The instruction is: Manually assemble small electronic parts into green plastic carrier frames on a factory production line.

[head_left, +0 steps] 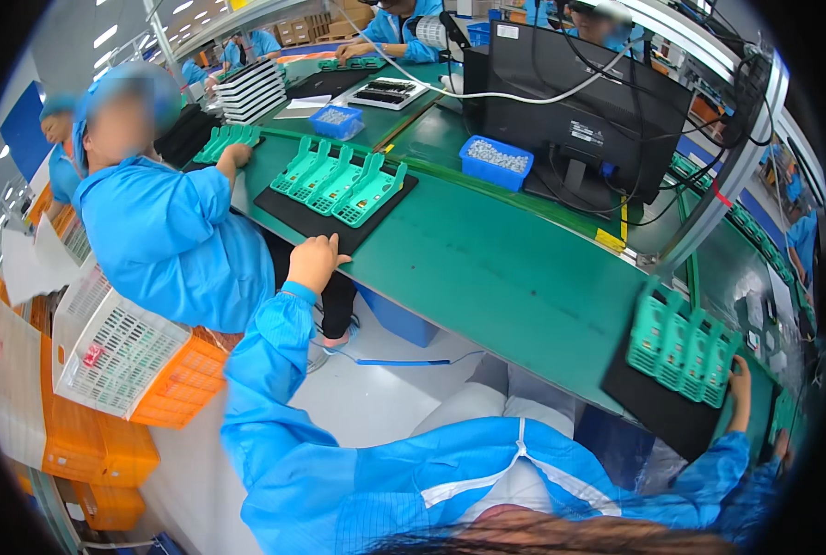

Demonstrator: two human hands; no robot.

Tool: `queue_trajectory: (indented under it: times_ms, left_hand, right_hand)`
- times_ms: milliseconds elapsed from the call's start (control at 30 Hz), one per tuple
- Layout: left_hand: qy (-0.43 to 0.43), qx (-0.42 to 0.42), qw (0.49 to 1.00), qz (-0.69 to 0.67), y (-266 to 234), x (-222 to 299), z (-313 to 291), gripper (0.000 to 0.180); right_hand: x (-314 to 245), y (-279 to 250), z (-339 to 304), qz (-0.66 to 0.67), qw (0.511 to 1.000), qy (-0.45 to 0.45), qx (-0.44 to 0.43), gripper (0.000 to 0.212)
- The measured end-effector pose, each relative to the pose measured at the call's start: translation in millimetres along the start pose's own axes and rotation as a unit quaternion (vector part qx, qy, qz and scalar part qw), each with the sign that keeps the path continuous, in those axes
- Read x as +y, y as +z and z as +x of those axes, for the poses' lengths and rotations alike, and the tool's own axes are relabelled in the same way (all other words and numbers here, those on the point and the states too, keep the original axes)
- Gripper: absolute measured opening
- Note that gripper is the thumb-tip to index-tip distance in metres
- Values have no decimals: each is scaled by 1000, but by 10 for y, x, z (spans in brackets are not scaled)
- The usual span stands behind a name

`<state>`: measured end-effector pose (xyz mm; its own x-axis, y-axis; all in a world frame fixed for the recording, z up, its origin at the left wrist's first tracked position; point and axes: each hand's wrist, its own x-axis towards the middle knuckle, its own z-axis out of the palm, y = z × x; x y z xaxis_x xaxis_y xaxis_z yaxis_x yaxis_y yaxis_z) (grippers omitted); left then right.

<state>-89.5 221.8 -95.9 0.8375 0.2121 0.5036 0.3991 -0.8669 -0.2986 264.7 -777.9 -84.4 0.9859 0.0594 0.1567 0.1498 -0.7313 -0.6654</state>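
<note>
My left hand point(314, 262) stretches out to the left and rests on the near edge of a black tray point(294, 214) that carries a row of green plastic holders point(340, 179). My right hand point(739, 382) touches the right side of another set of green holders point(682, 345) standing on a second black tray point(655, 405) at the table's near right. Both trays lie on the green workbench point(487, 268). Whether either hand grips its tray cannot be made out.
A seated person in a blue coat point(168, 236) works at the bench to my left, one hand on more green holders point(226, 141). Two blue bins of small parts point(495, 161) point(335, 120), a black monitor back point(584, 106), cables, and orange and white crates point(117, 361) surround the area.
</note>
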Motion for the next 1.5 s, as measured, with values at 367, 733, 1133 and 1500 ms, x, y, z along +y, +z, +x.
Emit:
queue_trajectory:
  times_ms: [367,733,1133,1500]
  left_hand:
    - [59,15,998,19,2,-53,71,36]
    - [317,126,920,-196,-603,1665,391,44]
    - [436,232,774,-395,-1410,3263,413,45]
    - [491,-48,745,-450,-1201,3519,841,29]
  right_hand:
    - [-1090,259,306,-134,967,-134,172,46]
    - [-3750,2143,-574,-1,948,-275,-159,29]
    - [-3878,3447,-226,97,939,-293,-149,56]
    - [-3969,3935,63,81,929,-353,-79,55]
